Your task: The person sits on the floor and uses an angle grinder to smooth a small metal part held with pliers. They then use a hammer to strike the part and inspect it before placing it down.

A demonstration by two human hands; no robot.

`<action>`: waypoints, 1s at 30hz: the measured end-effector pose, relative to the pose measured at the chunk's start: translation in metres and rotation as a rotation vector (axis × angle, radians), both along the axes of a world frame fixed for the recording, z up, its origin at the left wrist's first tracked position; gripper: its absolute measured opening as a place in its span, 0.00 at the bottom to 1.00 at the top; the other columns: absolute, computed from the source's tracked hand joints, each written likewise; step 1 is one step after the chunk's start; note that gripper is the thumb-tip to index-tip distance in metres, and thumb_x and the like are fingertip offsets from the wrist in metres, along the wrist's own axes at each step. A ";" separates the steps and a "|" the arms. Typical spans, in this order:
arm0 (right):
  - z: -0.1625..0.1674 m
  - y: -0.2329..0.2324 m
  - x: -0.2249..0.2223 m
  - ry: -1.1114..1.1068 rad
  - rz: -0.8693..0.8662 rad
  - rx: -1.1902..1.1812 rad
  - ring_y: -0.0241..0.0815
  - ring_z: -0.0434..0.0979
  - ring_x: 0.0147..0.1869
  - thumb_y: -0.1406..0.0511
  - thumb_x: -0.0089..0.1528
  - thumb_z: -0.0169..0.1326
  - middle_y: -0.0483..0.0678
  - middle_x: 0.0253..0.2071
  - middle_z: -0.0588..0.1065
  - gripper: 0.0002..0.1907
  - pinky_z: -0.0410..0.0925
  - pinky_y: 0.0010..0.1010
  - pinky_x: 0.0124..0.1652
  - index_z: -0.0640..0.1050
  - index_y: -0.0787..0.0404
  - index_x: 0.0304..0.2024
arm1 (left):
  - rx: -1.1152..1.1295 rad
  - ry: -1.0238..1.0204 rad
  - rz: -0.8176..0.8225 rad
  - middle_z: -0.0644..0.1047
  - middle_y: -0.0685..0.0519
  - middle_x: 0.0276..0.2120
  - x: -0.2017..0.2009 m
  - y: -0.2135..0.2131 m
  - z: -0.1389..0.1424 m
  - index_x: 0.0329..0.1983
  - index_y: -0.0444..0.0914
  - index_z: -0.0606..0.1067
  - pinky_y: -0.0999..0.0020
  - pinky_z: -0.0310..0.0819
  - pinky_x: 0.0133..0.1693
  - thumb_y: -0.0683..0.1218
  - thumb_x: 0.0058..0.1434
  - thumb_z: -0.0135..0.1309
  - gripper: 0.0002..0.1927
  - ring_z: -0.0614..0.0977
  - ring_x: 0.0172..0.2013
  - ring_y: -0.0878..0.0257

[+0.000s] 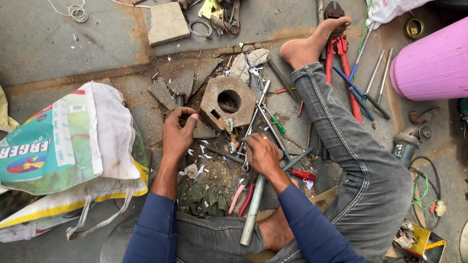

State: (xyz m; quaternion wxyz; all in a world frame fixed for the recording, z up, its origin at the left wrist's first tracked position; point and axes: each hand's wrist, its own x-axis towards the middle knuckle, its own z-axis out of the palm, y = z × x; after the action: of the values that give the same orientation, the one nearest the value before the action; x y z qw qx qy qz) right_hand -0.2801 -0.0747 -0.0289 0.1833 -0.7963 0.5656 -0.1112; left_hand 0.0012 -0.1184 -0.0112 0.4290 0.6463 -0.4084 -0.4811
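Observation:
I sit on the ground with tools spread before me. My left hand point(178, 132) is closed around a short dark metal piece that stands upright just left of a rusty block with a round hole point(228, 101). My right hand point(262, 154) grips a thin metal tool among several rods and screwdrivers point(273, 122). A long grey pipe point(253, 209) lies under my right wrist, with pink-handled pliers point(242, 197) beside it. White shavings litter the ground between my hands.
A printed woven sack point(68, 151) lies at the left. Red bolt cutters point(340, 58), wrenches and a pink drum point(434, 61) sit at the right, near an angle grinder point(408, 141). A stone slab point(167, 22) lies at the top. My jeans-clad leg point(351, 156) stretches across the right.

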 end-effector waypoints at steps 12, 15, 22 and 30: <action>0.011 -0.001 0.036 0.238 -0.047 0.139 0.50 0.74 0.48 0.60 0.60 0.62 0.50 0.43 0.72 0.14 0.70 0.46 0.44 0.82 0.52 0.48 | -0.042 0.077 0.023 0.82 0.54 0.33 0.014 0.005 0.000 0.45 0.35 0.79 0.68 0.76 0.40 0.47 0.64 0.58 0.11 0.81 0.34 0.67; 0.013 0.001 0.041 0.248 -0.042 0.091 0.51 0.74 0.47 0.61 0.58 0.63 0.51 0.42 0.72 0.18 0.70 0.46 0.42 0.81 0.55 0.51 | -0.039 0.072 0.023 0.82 0.54 0.34 0.016 0.006 0.002 0.45 0.36 0.79 0.67 0.77 0.41 0.47 0.64 0.58 0.11 0.82 0.35 0.66; 0.014 0.002 0.043 0.225 -0.021 0.100 0.50 0.75 0.50 0.58 0.59 0.63 0.49 0.43 0.72 0.14 0.72 0.45 0.44 0.82 0.53 0.46 | 0.006 0.091 0.014 0.82 0.53 0.34 0.020 0.007 0.008 0.46 0.37 0.79 0.66 0.77 0.41 0.47 0.64 0.57 0.11 0.82 0.35 0.66; 0.037 0.017 0.051 0.037 0.046 -0.016 0.51 0.74 0.56 0.60 0.61 0.61 0.51 0.54 0.71 0.12 0.72 0.44 0.52 0.80 0.58 0.44 | 0.032 0.111 0.024 0.81 0.52 0.35 0.023 0.006 0.012 0.46 0.36 0.79 0.65 0.78 0.41 0.45 0.65 0.56 0.09 0.81 0.35 0.66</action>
State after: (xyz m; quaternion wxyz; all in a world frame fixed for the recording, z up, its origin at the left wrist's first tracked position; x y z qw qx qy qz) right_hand -0.2295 -0.0582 0.0085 0.1688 -0.8125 0.5495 -0.0967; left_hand 0.0246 -0.1126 0.0004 0.4464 0.6301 -0.3686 -0.5176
